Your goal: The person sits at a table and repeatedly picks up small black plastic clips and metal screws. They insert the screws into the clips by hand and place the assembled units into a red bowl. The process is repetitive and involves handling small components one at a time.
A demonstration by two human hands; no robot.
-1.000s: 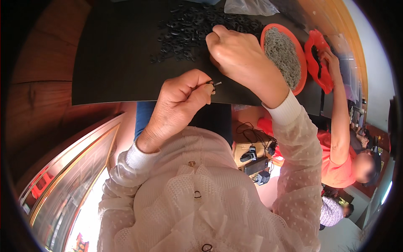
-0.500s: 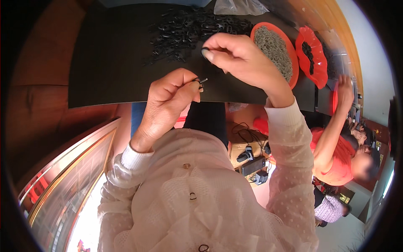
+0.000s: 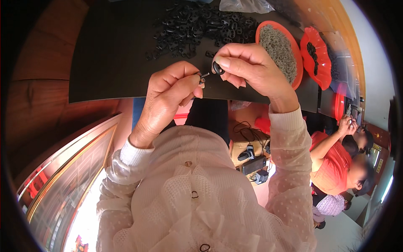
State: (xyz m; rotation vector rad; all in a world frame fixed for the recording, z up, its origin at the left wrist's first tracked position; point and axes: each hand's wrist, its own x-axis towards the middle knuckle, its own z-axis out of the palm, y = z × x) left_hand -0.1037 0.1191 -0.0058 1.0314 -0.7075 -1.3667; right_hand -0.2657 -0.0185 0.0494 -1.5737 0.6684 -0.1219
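**Two hands, two small parts over a black mat**

Two small parts meet in mid-air just above the near edge of the mat (image 3: 109, 54): a short spring (image 3: 205, 75) and a black ring-shaped piece (image 3: 218, 68). The left hand (image 3: 168, 94) is curled nearly closed, thumb and forefinger pinching the spring at its left end. The right hand (image 3: 252, 69) pinches the black piece between thumb and forefinger, its other fingers loosely bent beneath. The spring's free end points at the black piece — whether they touch cannot be told.

Behind the hands, a heap (image 3: 197, 25) of like black pieces lies spread on the mat, a few strays just beyond the fingertips. To the right of the heap stands an orange bowl (image 3: 297, 52) full of grey springs, partly hidden by the right hand. Farther right sits a red scalloped dish (image 3: 319, 67) with a few black pieces in it, and a clear plastic bag (image 3: 245, 6) lies at the far edge.

Another person in a red top (image 3: 331, 164) works at the right, well apart — hands raised near the table's end.
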